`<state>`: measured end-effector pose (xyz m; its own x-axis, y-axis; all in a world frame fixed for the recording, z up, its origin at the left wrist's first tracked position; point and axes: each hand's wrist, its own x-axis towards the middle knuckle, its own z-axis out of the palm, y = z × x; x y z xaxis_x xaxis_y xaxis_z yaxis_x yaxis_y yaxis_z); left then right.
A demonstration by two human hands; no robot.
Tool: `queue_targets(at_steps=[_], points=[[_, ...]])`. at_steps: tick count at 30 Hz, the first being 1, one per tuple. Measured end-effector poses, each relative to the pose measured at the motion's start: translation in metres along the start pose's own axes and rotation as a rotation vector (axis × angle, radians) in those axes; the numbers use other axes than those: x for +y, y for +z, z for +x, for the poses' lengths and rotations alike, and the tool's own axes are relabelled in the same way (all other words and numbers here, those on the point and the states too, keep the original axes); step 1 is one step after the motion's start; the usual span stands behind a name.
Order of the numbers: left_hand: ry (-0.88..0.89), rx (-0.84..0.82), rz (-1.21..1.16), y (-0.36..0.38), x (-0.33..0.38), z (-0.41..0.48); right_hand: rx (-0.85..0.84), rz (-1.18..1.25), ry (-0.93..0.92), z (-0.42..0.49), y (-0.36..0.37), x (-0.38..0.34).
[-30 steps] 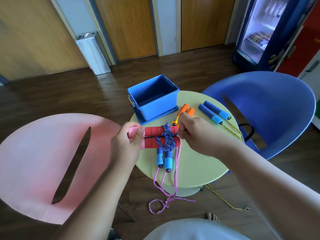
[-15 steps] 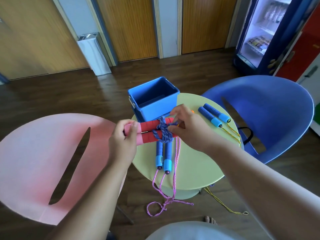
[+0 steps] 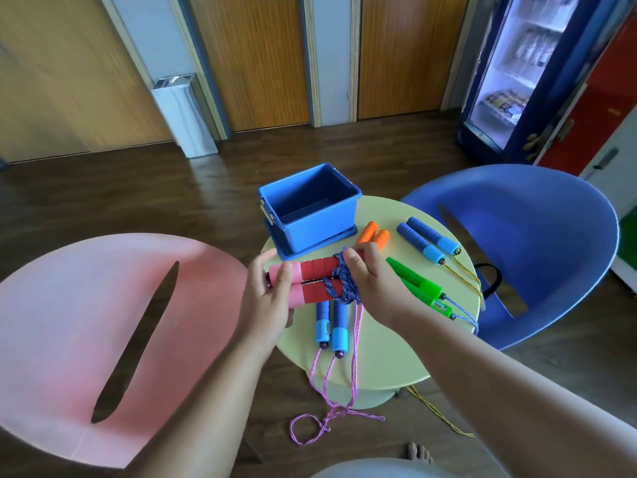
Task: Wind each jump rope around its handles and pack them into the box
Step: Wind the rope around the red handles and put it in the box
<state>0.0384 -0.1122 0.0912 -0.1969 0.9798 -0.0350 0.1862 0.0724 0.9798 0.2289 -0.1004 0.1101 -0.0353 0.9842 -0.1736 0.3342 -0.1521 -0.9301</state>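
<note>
**Head view: both hands on the red handles, rope part-wound**

The left hand (image 3: 269, 298) grips the pink ends of the red handles (image 3: 312, 281), its fingers curled round the pair, which is held side by side and level above the near-left part of the round table (image 3: 389, 350). The right hand (image 3: 375, 288) closes over the other end – thumb on top, fingers curled behind – right at the blue-purple rope winding (image 3: 339, 282) that crosses both handles. From that winding a loose strand (image 3: 358, 332) hangs past the table edge to a tangle of pink rope (image 3: 331, 414) on the floor.

The blue box (image 3: 310, 205) stands open on its lid at the table's far-left edge, just beyond the hands; nothing can be seen inside it.

Other ropes lie unwound on the table – orange handles (image 3: 374, 234) just beside the box, blue handles (image 3: 427, 241) with a yellow cord to the right, green handles (image 3: 418, 286) next to the right wrist, and a second pair of blue handles (image 3: 331, 322) under the held pair, their pink cords running off the near edge.

A pink chair (image 3: 69, 322) stands to the left and a blue chair (image 3: 537, 236) to the right.
</note>
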Motion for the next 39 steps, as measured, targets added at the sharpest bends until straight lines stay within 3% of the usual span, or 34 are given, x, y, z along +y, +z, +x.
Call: queue_targets(at_steps=[4, 10, 17, 21, 24, 26, 29, 33, 35, 39], points=[[-0.168, -0.013, -0.227, 0.0, -0.004, 0.003, 0.044, -0.121, -0.077, 0.002, 0.004, -0.007], [-0.136, -0.117, -0.215, -0.015, -0.022, 0.016, -0.018, -0.228, -0.101, 0.004, 0.014, -0.016], [0.092, -0.24, -0.029, -0.036, -0.011, 0.04, 0.009, 0.293, 0.09, 0.005, 0.024, 0.004], [-0.03, -0.308, -0.035, -0.022, -0.002, 0.057, 0.153, 0.495, 0.124, 0.023, 0.023, 0.02], [-0.237, -0.283, -0.214, 0.001, 0.008, 0.069, 0.331, 0.586, 0.11, 0.044, 0.004, 0.018], [-0.307, -0.273, -0.348, 0.02, 0.014, 0.078, 0.352, 0.581, 0.109, 0.064, -0.013, 0.025], [-0.248, -0.25, -0.436, 0.042, 0.023, 0.094, 0.213, 0.667, 0.181, 0.093, -0.037, 0.024], [-0.182, -0.088, -0.579, 0.07, 0.028, 0.116, 0.036, 0.614, 0.261, 0.125, -0.066, 0.021], [-0.144, -0.067, -0.573, 0.084, 0.031, 0.122, 0.052, 0.627, 0.182, 0.136, -0.075, 0.021], [-0.025, -0.006, -0.292, 0.107, 0.034, 0.125, 0.094, 0.576, 0.043, 0.152, -0.083, 0.021]])
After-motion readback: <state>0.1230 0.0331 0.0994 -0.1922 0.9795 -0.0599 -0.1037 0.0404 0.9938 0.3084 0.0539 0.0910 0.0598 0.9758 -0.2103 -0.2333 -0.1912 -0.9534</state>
